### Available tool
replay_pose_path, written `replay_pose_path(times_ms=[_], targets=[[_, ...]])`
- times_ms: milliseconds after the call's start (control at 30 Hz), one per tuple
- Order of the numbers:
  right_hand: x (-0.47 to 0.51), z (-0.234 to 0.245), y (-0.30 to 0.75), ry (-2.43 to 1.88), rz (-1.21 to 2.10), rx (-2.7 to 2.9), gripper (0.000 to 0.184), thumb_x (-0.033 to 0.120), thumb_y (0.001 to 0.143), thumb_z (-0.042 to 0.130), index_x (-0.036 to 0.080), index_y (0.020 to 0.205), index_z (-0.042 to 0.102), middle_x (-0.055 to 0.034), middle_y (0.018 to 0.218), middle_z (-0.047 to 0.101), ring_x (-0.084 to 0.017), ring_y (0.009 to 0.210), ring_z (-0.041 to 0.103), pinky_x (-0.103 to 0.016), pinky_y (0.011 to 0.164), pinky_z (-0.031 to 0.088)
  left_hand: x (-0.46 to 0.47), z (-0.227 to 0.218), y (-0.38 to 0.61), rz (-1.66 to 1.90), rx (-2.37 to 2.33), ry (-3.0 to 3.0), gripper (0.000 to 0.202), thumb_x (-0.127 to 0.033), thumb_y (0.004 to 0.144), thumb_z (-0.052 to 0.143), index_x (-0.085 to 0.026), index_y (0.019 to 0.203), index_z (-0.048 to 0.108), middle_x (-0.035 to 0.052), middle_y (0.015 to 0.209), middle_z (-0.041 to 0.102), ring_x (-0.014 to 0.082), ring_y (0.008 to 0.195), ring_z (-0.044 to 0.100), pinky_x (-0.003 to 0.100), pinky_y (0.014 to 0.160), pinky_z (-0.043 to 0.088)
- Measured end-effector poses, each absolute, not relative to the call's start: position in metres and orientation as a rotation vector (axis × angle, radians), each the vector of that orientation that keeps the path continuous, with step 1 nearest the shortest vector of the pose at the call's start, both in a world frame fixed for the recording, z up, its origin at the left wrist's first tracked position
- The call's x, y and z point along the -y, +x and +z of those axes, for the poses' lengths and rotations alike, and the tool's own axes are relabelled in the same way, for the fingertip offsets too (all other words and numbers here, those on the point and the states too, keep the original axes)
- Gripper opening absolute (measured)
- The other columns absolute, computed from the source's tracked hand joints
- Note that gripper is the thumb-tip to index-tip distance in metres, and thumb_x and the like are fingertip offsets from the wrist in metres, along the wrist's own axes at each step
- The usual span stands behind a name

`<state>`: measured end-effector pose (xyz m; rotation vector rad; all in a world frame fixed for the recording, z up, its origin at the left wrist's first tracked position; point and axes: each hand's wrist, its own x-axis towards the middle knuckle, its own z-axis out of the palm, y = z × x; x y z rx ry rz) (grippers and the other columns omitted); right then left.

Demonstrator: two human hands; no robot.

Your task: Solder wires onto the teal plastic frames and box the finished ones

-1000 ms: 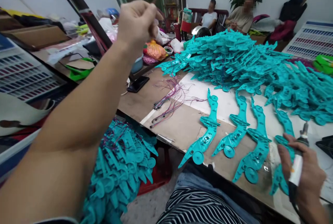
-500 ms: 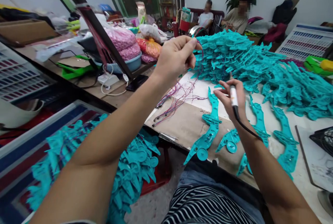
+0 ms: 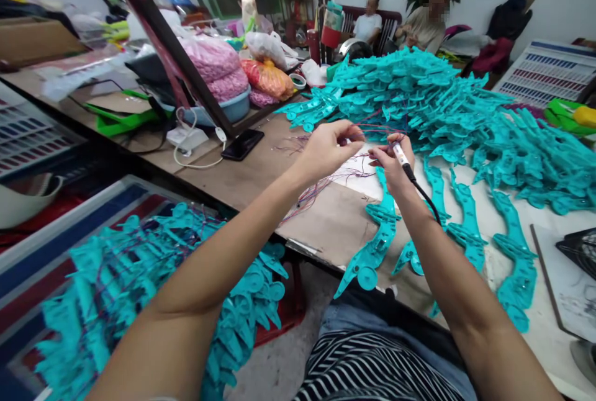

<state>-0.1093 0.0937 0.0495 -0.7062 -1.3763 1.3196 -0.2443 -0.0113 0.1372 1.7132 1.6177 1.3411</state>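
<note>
My left hand is raised over the bench with its fingers pinched on thin red and purple wires, which stretch across toward my right hand. My right hand is wrapped round the white handle of a soldering iron, whose black cord runs down along my forearm. The iron's tip is hidden. Whether the right fingertips also touch the wires, I cannot tell. Below my hands lies a turquoise plastic part, long and jointed in shape, and several similar ones lie to its right. More loose wires are spread on the bench.
A large heap of turquoise parts fills the back right. At lower left a crate holds more parts with wires. A phone, a metal post and bagged pink pieces stand left. Two people sit behind.
My left hand has come down and my right hand has moved up and left, bringing them close together. The wires now stretch between them instead of hanging from the left hand.
</note>
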Motion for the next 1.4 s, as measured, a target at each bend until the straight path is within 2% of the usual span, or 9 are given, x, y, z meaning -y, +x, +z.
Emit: replay_pose_path(times_ms=[100,200,333,433,633,767,900,1100,1400], targets=[[-0.088,0.054,-0.095,-0.664,1.440,1.372,0.048,0.032,0.065,0.071,0.027,0.098,0.037,0.0099,0.072,0.063,-0.014,0.073,0.069,-0.023,0.057,0.055,-0.010,0.109,-0.258,1.118,-1.754,1.605,0.021,-0.003,0.078,0.056,-0.013,0.091,0.070,0.0031,0.090,0.072,0.0138,0.082,0.063,0.025,0.076,0.048],[-0.084,0.054,-0.087,-0.647,1.542,1.399,0.048,0.033,0.065,0.072,0.027,0.099,0.038,0.0104,0.072,0.064,-0.013,0.068,0.068,-0.025,0.057,0.056,-0.027,0.088,-0.259,0.901,-1.589,1.611,0.027,-0.004,0.079,0.055,-0.015,0.096,0.073,0.0017,0.093,0.073,0.0142,0.088,0.064,0.025,0.083,0.047],[-0.087,0.048,-0.083,-0.671,1.561,1.386,0.051,0.032,0.063,0.074,0.027,0.098,0.037,0.0117,0.071,0.064,-0.013,0.062,0.066,-0.025,0.055,0.055,-0.037,0.072,-0.256,0.728,-1.391,1.677,0.014,-0.008,0.077,0.060,-0.015,0.075,0.073,-0.0004,0.072,0.071,0.0132,0.072,0.062,0.025,0.075,0.046],[-0.090,0.044,-0.083,-0.683,1.552,1.367,0.052,0.031,0.062,0.076,0.027,0.098,0.038,0.0108,0.071,0.067,-0.011,0.061,0.064,-0.024,0.055,0.053,-0.038,0.067,-0.258,0.796,-1.439,1.669,0.015,-0.014,0.079,0.062,-0.014,0.067,0.071,0.0007,0.064,0.068,0.0123,0.064,0.059,0.025,0.069,0.045],[-0.088,0.043,-0.082,-0.614,1.655,1.402,0.053,0.025,0.059,0.078,0.026,0.096,0.040,0.0075,0.071,0.070,-0.010,0.057,0.060,-0.023,0.056,0.048,-0.032,0.067,-0.259,0.779,-1.405,1.748,0.019,-0.021,0.083,0.062,-0.011,0.072,0.074,0.0022,0.064,0.069,0.0099,0.057,0.054,0.022,0.059,0.039],[-0.084,0.040,-0.082,-0.613,1.708,1.422,0.052,0.026,0.060,0.079,0.027,0.095,0.041,0.0093,0.069,0.067,-0.011,0.060,0.062,-0.024,0.058,0.048,-0.029,0.068,-0.255,0.838,-1.402,1.684,0.012,-0.019,0.082,0.063,-0.011,0.078,0.070,0.0004,0.060,0.065,0.0076,0.050,0.049,0.019,0.053,0.036],[-0.084,0.036,-0.080,-0.606,1.721,1.435,0.053,0.027,0.061,0.080,0.027,0.098,0.042,0.0079,0.072,0.068,-0.011,0.061,0.061,-0.024,0.057,0.048,-0.029,0.066,-0.253,0.882,-1.403,1.677,0.011,-0.019,0.081,0.062,-0.011,0.074,0.066,-0.0020,0.055,0.058,0.0078,0.050,0.048,0.019,0.052,0.034],[-0.083,0.031,-0.072,-0.585,1.714,1.469,0.053,0.029,0.064,0.080,0.027,0.099,0.041,0.0047,0.079,0.071,-0.011,0.062,0.059,-0.024,0.055,0.046,-0.025,0.063,-0.254,0.974,-1.482,1.767,0.018,-0.023,0.080,0.063,-0.013,0.066,0.062,-0.0063,0.052,0.041,0.0070,0.051,0.034,0.022,0.051,0.025],[-0.078,0.028,-0.064,-0.574,1.673,1.545,0.055,0.031,0.064,0.082,0.027,0.100,0.042,0.0088,0.069,0.064,-0.010,0.056,0.055,-0.023,0.052,0.042,-0.021,0.056,-0.248,0.981,-1.455,1.771,0.019,-0.029,0.079,0.062,-0.012,0.072,0.066,-0.0046,0.054,0.047,0.0088,0.053,0.038,0.022,0.053,0.028]])
